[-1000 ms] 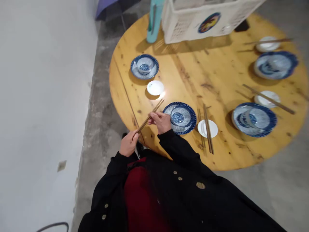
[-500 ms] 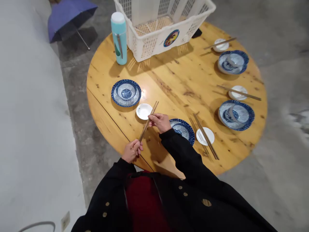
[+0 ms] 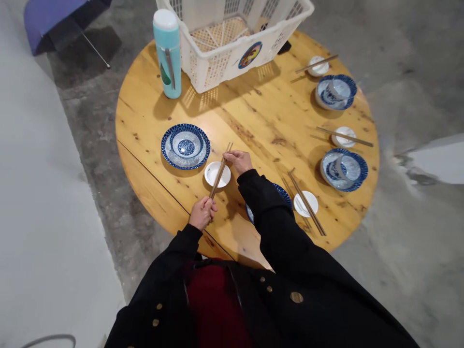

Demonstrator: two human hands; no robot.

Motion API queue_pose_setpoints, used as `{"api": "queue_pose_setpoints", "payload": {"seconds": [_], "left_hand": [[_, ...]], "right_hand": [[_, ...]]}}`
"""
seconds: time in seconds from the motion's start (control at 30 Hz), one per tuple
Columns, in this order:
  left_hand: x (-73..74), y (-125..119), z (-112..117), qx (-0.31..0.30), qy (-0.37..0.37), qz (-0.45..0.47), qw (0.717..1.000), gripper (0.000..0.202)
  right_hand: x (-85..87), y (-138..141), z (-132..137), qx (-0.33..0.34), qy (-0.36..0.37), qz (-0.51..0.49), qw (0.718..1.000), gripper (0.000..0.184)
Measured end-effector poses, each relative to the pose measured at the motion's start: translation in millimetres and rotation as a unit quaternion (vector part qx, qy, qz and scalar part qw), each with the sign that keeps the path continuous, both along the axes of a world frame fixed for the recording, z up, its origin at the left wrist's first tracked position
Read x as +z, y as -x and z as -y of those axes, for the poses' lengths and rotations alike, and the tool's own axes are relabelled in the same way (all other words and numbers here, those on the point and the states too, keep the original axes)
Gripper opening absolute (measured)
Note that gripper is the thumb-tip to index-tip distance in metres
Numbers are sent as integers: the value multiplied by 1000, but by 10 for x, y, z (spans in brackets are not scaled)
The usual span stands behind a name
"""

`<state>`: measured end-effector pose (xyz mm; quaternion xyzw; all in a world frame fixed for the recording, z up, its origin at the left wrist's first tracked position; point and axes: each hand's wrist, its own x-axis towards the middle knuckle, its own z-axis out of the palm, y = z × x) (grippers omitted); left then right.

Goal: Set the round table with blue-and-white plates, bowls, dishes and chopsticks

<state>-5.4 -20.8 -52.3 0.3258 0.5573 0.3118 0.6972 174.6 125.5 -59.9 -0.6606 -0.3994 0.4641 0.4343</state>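
Note:
A pair of brown chopsticks [image 3: 218, 178] slants across a small white dish [image 3: 211, 173], held at both ends. My left hand [image 3: 203, 212] is closed around the near end, and my right hand [image 3: 239, 160] pinches the far end. Whether the chopsticks rest on the dish's rim I cannot tell. Left of the dish sits a blue-patterned bowl [image 3: 186, 144] on a matching blue-rimmed plate [image 3: 168, 158]. Under my right forearm, another blue-rimmed plate [image 3: 283, 195] is mostly hidden by the sleeve.
On the round wooden table [image 3: 250, 104] stand a white plastic basket [image 3: 221, 67] and a turquoise bottle [image 3: 168, 58]. Chopsticks [image 3: 307, 204] lie over a white dish [image 3: 311, 199]. Two more settings with blue bowls [image 3: 344, 169] line the right side. An umbrella [image 3: 61, 21] rests on the floor.
Both hands have moved the chopsticks forward, so they now cross above the white dish rather than its right side. The camera view has shifted a little, and the right sleeve covers more of the near plate.

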Motion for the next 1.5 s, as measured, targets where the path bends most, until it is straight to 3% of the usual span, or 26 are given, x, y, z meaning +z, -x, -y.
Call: {"api": "queue_pose_setpoints", "payload": {"seconds": [0.13,0.3,0.77,1.1,1.5], "left_hand": [[-70,16,-27,1,-11,-7,1000,28],[-145,33,-2,4,-20,-21,1000,31],[-135,17,-63,1,-24,-17,1000,30],[-97,-7,-183,-1,-17,-18,1000,26],[-99,19,-218,-16,3,-49,999,37]], "right_hand": [[-141,27,-33,-10,40,-24,999,25],[-229,43,-44,1,37,-11,999,25],[-228,79,-63,4,32,43,999,28],[-244,95,-74,-29,32,-1,999,25],[-318,39,-71,-33,40,108,993,40]]}}
